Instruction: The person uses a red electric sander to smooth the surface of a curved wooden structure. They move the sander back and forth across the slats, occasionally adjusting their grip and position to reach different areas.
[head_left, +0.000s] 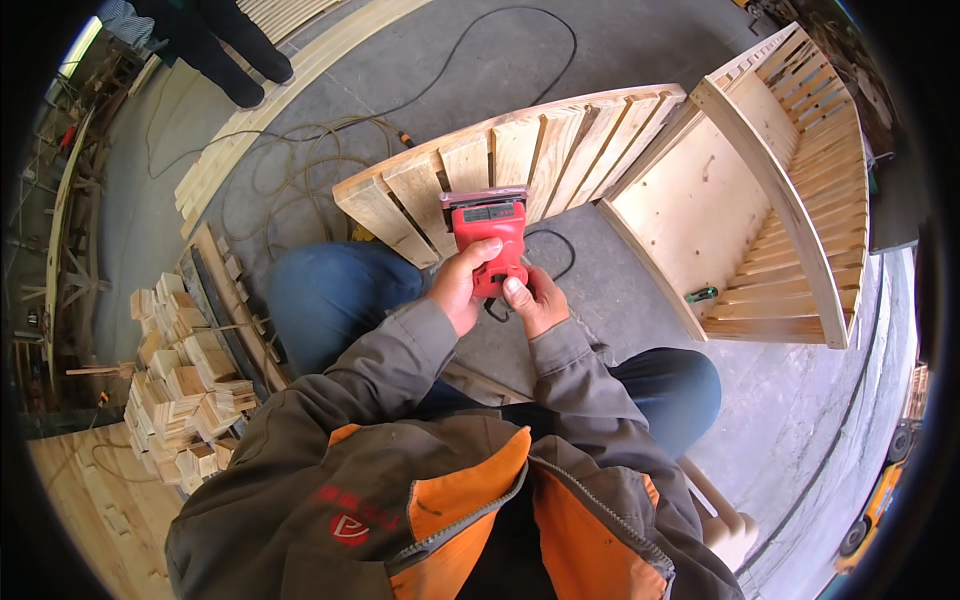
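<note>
A red electric sander [487,228] is held in front of me with both hands, its flat pad end pointing away from my body. My left hand [461,285] is closed round the left side of the body, thumb on top. Against the rear end, my right hand [540,302] is closed with its thumb pressed on the casing. The pad end overlaps the near edge of a slatted wooden panel [555,150] in view; whether they touch, I cannot tell. A black cord [555,240] curves beside the sander.
At right stands a slatted wooden frame [770,190] with a board inside, and a green-handled tool [702,294] lies in it. Stacked wood blocks [185,375] are at left. Cables and hoses [290,190] coil on the floor. Another person's legs [225,45] show at far left.
</note>
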